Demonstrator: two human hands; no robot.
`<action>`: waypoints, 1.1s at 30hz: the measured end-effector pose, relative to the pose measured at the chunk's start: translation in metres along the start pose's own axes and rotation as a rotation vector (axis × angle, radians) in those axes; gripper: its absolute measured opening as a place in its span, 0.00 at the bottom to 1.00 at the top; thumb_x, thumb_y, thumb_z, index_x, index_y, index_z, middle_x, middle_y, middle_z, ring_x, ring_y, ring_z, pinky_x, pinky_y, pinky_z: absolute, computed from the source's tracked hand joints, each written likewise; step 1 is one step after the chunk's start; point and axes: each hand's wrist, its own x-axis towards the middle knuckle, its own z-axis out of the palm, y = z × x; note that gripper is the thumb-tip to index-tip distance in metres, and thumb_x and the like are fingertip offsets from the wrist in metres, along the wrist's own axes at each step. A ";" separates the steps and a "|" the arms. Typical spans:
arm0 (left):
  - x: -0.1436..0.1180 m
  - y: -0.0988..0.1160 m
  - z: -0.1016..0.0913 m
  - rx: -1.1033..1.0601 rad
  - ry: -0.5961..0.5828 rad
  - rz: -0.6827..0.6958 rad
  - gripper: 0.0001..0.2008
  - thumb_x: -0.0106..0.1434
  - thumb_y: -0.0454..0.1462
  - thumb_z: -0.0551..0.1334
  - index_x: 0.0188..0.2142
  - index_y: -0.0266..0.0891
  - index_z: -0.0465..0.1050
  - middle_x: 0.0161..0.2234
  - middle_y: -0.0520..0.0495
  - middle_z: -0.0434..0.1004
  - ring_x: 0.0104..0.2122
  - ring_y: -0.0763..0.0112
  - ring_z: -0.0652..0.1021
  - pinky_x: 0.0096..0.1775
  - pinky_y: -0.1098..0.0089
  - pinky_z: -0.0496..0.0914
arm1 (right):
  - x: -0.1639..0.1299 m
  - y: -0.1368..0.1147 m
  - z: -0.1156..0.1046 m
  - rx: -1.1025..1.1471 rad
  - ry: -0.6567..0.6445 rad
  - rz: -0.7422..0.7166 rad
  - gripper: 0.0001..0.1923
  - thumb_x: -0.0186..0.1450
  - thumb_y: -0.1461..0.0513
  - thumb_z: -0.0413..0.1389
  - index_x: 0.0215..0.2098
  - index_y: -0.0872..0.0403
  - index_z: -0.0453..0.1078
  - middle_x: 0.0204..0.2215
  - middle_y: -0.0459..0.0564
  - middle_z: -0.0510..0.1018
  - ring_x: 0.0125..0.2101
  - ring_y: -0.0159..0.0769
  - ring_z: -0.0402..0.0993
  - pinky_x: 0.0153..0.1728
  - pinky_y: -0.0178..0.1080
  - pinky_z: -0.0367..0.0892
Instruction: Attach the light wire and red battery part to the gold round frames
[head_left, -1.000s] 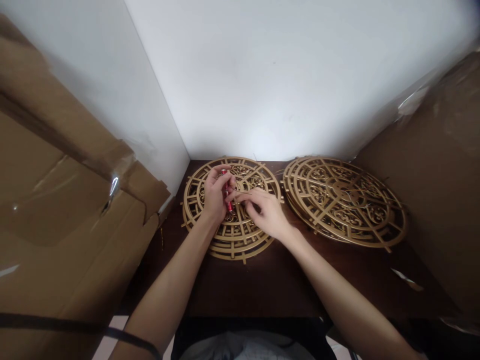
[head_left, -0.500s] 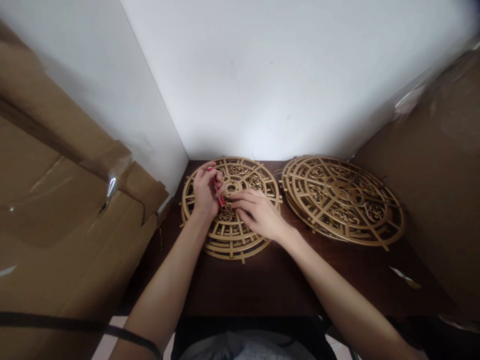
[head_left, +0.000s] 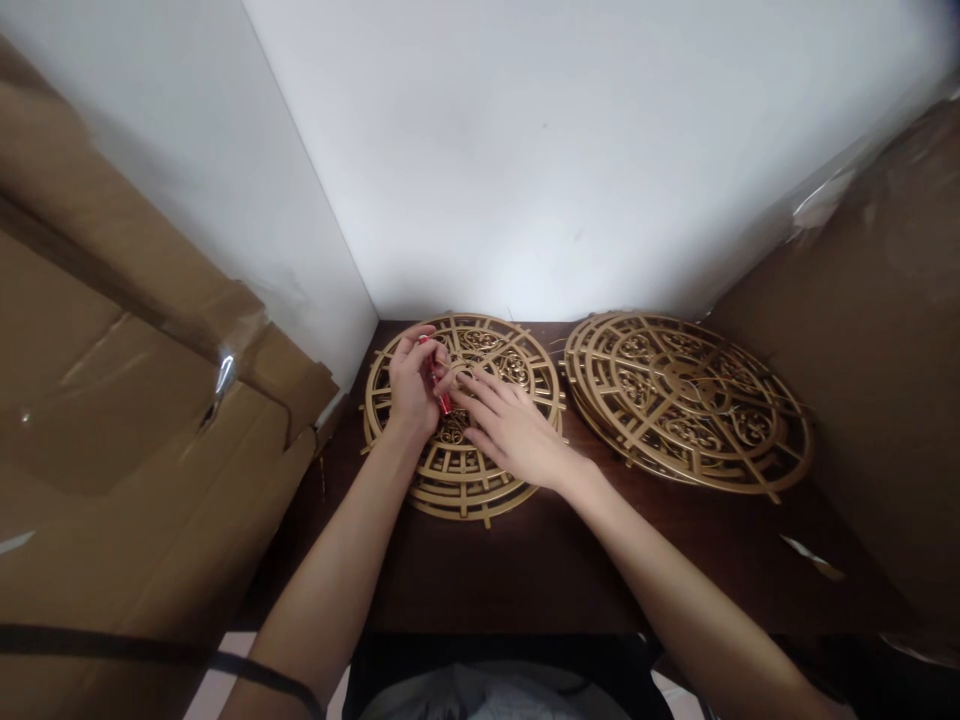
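A stack of round gold openwork discs [head_left: 517, 350] lies at the back left of the dark wooden table [head_left: 525, 560]. My left hand [head_left: 414, 385] rests on this stack and grips a small red cylinder [head_left: 442, 400], perhaps a battery. My right hand [head_left: 510, 430] lies flat beside it on the same stack, fingers stretched toward the red cylinder and the disc's hub. A thin wire seems to run by the fingertips, too fine to be sure of.
A second stack of gold discs [head_left: 686, 400] lies to the right. Cardboard boxes stand on the left [head_left: 127, 420] and the right [head_left: 885, 350]. White walls close the corner behind. A scrap of tape [head_left: 814, 560] lies near the table's right side.
Both hands shifted slightly left and back over the left stack. My right hand's fingers, pinched a second ago, are now spread flat toward the red cylinder.
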 end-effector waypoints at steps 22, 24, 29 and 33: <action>0.000 -0.002 0.000 0.022 -0.070 -0.032 0.11 0.50 0.31 0.61 0.35 0.38 0.64 0.19 0.57 0.62 0.15 0.83 0.61 0.14 0.82 0.49 | 0.001 -0.007 0.001 0.100 0.025 0.073 0.21 0.68 0.65 0.45 0.59 0.55 0.60 0.56 0.56 0.66 0.55 0.44 0.61 0.54 0.49 0.56; 0.001 0.000 0.000 0.009 -0.047 -0.045 0.11 0.50 0.30 0.61 0.34 0.38 0.64 0.19 0.56 0.62 0.16 0.82 0.61 0.14 0.82 0.48 | 0.001 -0.006 0.001 0.122 0.030 0.084 0.21 0.68 0.65 0.46 0.59 0.55 0.60 0.56 0.56 0.66 0.55 0.44 0.61 0.54 0.48 0.55; 0.003 0.008 -0.004 -0.113 -0.021 -0.144 0.10 0.50 0.28 0.59 0.34 0.36 0.65 0.19 0.55 0.61 0.16 0.83 0.61 0.14 0.84 0.48 | 0.001 -0.004 0.000 0.194 0.028 0.105 0.22 0.66 0.65 0.48 0.59 0.53 0.60 0.56 0.55 0.67 0.56 0.42 0.61 0.56 0.48 0.54; 0.007 0.015 -0.011 -0.251 -0.022 -0.248 0.06 0.53 0.28 0.58 0.33 0.35 0.65 0.20 0.54 0.60 0.17 0.83 0.62 0.14 0.85 0.49 | 0.001 -0.002 0.000 0.264 0.049 0.115 0.22 0.65 0.68 0.48 0.57 0.52 0.62 0.55 0.53 0.67 0.56 0.41 0.61 0.55 0.48 0.55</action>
